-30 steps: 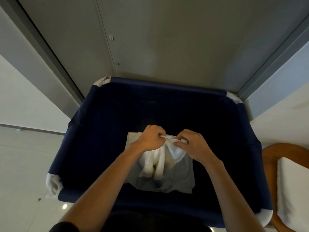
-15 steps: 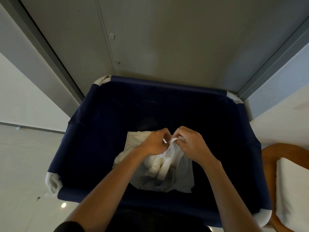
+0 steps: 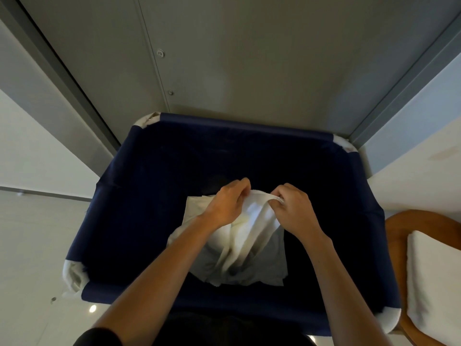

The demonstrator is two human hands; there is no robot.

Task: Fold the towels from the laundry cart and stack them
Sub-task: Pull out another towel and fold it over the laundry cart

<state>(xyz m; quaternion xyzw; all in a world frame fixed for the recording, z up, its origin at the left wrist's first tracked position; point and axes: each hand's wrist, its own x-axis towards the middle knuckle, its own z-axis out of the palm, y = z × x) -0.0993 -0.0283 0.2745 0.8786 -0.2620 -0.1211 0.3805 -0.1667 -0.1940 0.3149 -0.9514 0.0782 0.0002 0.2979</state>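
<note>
Both hands, left (image 3: 225,206) and right (image 3: 293,211), are pinching the top edge of a white towel (image 3: 249,248) hanging inside the cart (image 3: 249,151), apparently finding corners to spread it before folding.

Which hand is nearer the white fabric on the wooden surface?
Right. Both grip the towel; the white fabric lies right of the right hand, with the left hand farther off.
</note>
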